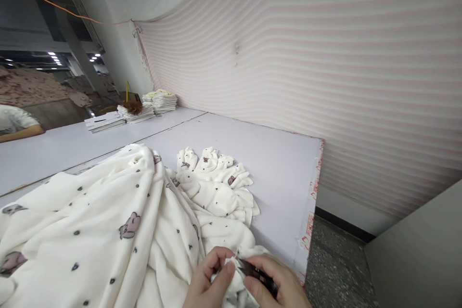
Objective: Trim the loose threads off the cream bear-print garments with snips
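Low in the picture, my left hand [212,280] is closed, pinching an edge of white printed fabric [236,279] between thumb and fingers. My right hand [279,283] is wrapped round dark thread snips [259,275], whose tip meets the pinched edge; whether the blades touch the cloth is too small to tell. Under and beside my hands lies a big heap of soft white fabric [104,221] with small dark marks and pinkish-purple animal figures. Gathered parts of similar cloth [212,168] spread over the table beyond my hands.
The pale table [277,159] has a taped right edge with red print. Folded white stacks [159,101] and flat white sheets [106,122] lie at its far end. A striped cloth [306,53] hangs behind. Another person's arm [27,130] rests at the far left.
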### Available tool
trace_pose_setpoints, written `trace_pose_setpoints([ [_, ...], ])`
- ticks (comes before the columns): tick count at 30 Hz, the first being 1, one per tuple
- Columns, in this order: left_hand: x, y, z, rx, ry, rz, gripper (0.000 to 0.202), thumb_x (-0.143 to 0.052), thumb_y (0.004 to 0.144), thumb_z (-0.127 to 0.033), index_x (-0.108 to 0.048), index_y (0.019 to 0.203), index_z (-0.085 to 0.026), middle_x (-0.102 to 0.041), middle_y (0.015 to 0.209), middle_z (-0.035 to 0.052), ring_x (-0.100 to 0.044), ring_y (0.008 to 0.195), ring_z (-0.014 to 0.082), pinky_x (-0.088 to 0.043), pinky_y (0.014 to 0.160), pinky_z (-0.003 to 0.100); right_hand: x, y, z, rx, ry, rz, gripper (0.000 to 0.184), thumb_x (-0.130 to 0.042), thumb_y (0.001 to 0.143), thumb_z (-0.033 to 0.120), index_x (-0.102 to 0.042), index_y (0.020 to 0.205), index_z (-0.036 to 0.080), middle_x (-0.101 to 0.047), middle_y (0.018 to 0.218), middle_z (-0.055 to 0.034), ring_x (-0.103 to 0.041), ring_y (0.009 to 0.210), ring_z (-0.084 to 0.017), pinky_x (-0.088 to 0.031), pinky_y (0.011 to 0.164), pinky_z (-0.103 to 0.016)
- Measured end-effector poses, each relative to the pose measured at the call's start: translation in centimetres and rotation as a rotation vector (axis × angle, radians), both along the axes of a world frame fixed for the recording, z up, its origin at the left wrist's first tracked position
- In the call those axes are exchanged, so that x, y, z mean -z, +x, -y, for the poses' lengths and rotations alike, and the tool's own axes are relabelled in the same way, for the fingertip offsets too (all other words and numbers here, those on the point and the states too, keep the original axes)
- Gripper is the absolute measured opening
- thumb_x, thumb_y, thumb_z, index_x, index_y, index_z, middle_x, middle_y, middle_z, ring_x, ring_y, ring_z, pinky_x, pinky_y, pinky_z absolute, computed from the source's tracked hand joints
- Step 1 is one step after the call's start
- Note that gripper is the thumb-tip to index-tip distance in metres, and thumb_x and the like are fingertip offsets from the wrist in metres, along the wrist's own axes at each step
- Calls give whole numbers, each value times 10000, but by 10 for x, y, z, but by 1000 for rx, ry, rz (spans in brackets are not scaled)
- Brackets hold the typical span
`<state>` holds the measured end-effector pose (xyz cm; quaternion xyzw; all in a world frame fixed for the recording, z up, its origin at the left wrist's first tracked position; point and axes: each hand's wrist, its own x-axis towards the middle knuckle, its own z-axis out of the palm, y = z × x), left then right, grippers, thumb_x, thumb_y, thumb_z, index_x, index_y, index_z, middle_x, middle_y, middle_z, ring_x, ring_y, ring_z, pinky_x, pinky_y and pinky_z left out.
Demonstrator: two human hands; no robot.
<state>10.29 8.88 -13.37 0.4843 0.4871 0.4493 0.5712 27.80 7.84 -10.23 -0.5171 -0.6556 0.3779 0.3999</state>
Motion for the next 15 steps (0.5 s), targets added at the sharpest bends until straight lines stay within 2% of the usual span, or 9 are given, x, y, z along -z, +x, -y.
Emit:
trace_pose_setpoints([
  [4, 1, 0, 0, 46, 41, -50, 469, -598, 760, -649, -623, 850, -190, -458, 670, -39, -402, 683, 141, -325, 670, 240, 0, -4, -6, -55, -31, 21, 174, -589, 799, 316, -721, 859, 220, -715, 788, -36, -660, 750, -199, -496, 661, -234],
  [10, -7, 0, -1, 63, 43, -146, 505, -584, 739, -682, -633, 836, -189, -366, 641, -53, -358, 631, 134, -308, 629, 242, 4, -3, -13, -84, -182, -111, 238, -600, 787, 383, -700, 728, 174, -598, 618, 1, -558, 590, -150, -412, 510, -207],
  [13, -5, -2, 1, 122, 41, -137, 488, -583, 746, -667, -624, 869, -198, -413, 649, -45, -358, 603, 127, -300, 580, 233, 5, 0, -15, -95, -272, -242, 276, -599, 810, 425, -682, 757, 167, -596, 665, 3, -567, 650, -154, -445, 587, -223],
  [15, 2, -5, 4, 144, 59, -177, 473, -623, 719, -652, -609, 878, -206, -423, 642, -50, -347, 579, 118, -282, 546, 221, 7, 1, -18, -68, -271, -332, 286, -615, 803, 451, -675, 821, 172, -633, 749, -13, -597, 742, -181, -476, 677, -255],
])
